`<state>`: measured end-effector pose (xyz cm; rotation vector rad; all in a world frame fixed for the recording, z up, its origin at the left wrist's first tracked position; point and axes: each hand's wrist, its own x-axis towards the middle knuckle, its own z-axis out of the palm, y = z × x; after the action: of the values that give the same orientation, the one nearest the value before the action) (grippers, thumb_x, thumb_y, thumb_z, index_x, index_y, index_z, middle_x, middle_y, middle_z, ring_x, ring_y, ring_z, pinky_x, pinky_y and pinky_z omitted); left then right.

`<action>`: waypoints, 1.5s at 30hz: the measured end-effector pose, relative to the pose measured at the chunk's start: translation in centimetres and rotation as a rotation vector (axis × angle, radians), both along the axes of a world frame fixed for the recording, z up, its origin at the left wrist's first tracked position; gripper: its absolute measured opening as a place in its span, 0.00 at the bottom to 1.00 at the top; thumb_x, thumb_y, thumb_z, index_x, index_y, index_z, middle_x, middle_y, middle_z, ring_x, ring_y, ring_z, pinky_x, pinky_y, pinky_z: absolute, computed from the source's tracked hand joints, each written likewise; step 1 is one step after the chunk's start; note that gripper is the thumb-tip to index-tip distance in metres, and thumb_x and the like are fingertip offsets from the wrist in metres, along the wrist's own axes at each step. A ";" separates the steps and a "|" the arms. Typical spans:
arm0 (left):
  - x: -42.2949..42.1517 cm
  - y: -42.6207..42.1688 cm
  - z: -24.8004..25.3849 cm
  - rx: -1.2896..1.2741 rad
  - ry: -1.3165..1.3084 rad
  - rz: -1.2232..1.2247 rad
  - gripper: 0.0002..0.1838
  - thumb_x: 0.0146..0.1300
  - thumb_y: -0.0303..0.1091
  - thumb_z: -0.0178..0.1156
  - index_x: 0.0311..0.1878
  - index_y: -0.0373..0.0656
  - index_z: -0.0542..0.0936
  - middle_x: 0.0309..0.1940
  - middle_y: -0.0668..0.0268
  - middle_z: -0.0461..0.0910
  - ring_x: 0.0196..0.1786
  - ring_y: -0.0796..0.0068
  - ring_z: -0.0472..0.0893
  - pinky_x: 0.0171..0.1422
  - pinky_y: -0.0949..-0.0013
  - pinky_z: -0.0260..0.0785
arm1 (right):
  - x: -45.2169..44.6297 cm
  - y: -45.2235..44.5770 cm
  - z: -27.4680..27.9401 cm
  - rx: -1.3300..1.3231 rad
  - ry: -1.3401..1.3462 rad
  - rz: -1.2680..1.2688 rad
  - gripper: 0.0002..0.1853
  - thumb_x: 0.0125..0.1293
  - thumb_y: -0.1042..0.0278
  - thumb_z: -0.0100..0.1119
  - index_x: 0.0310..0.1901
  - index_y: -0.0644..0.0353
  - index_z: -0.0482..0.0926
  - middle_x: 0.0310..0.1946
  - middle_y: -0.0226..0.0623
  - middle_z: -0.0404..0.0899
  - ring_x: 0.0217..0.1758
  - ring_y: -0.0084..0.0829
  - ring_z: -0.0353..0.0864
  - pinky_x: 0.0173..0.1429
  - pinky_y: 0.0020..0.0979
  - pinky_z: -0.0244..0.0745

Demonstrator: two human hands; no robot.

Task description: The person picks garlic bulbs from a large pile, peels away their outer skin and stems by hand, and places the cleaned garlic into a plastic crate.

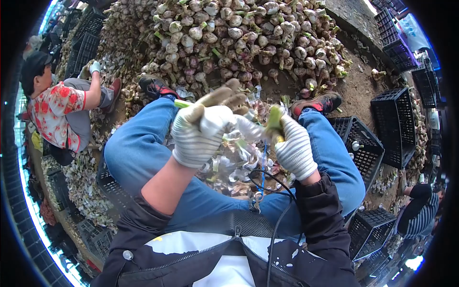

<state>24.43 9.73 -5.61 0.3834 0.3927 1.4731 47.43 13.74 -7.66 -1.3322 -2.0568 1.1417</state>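
Note:
Both my hands wear striped white knit gloves with dirty, stained fingers. My left hand (198, 129) is closed around a white garlic bulb (216, 119), whose green stem (182, 103) sticks out past the thumb side. To the right, my right hand (294, 143) pinches a pale strip of garlic skin (251, 128) that stretches toward the bulb. Motion blurs this strip, and I cannot tell whether it still joins the bulb. Beneath the hands, between my legs, lies a litter of loose garlic skins (234, 155).
A large heap of unpeeled garlic bulbs (239, 43) rises ahead of my shoes. Black plastic crates (358, 148) stand close by my right knee, with another crate (394, 126) beyond. At left sits a co-worker (62, 105) in a flowered shirt. A dark cable (273, 225) hangs down my front.

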 end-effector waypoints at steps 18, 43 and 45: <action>-1.7 0.1 -1.4 -0.248 -0.090 0.272 0.28 0.69 0.43 0.47 0.66 0.36 0.73 0.68 0.50 0.71 0.69 0.48 0.71 0.74 0.42 0.62 | -1.7 -1.7 0.6 -0.046 0.074 0.215 0.28 0.58 0.54 0.69 0.56 0.60 0.76 0.48 0.51 0.82 0.53 0.50 0.81 0.57 0.41 0.76; -3.5 -5.9 5.4 -0.143 0.193 0.535 0.14 0.69 0.30 0.53 0.50 0.30 0.78 0.45 0.52 0.83 0.46 0.60 0.84 0.57 0.59 0.77 | -1.1 -0.2 -5.4 0.019 -0.406 0.404 0.11 0.63 0.60 0.61 0.42 0.53 0.87 0.40 0.43 0.85 0.45 0.46 0.83 0.51 0.42 0.77; -8.3 -9.0 9.2 0.036 0.718 1.000 0.16 0.68 0.29 0.50 0.53 0.26 0.75 0.44 0.51 0.82 0.40 0.70 0.81 0.49 0.68 0.75 | -0.9 -0.4 -6.3 -0.049 -0.493 0.349 0.12 0.63 0.59 0.61 0.44 0.53 0.87 0.41 0.43 0.85 0.47 0.46 0.83 0.52 0.41 0.78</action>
<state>16.13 0.77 3.60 0.8181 1.2609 2.2809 46.49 13.32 -13.99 -1.4232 -2.7174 1.0814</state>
